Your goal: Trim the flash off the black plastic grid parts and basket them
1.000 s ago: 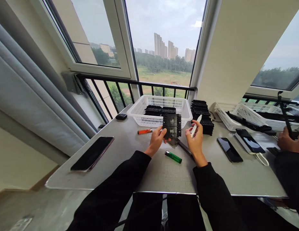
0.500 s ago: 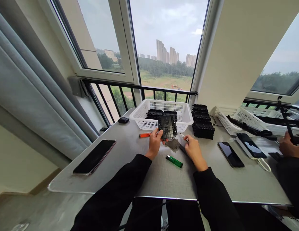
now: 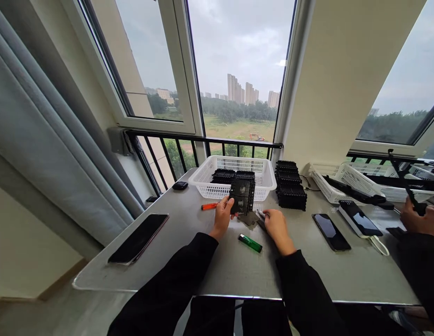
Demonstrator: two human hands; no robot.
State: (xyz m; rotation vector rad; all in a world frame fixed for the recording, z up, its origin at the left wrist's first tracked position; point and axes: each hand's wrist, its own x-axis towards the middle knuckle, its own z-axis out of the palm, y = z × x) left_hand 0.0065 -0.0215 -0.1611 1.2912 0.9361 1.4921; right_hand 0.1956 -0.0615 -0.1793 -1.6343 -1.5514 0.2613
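Observation:
My left hand (image 3: pixel 223 215) is closed on the lower left edge of a black ribbed plastic part (image 3: pixel 242 196), holding it tilted up before the white basket (image 3: pixel 199 190). My right hand (image 3: pixel 277 227) is pinched close below the part's right side. A small pale tip shows at its fingers, too small to name, and apart from the part. Under the held part lies a dark grey patch (image 3: pixel 249 219) on the table. An orange-red lighter-like object (image 3: pixel 209 206) is beside my left hand, and a green lighter (image 3: pixel 250 243) lies between my forearms.
More black parts (image 3: pixel 223 175) lie in the basket. A stack of them (image 3: pixel 291 186) stands to its right. Phones (image 3: pixel 331 232) (image 3: pixel 138 239) lie on the table (image 3: pixel 189 261). At right, another person's hand (image 3: pixel 417 217) holds a black strip near further white baskets (image 3: pixel 337 193).
The view has tipped up slightly, so the table sits lower in the picture. The black part has turned a little in my left hand. My right hand stays close below it.

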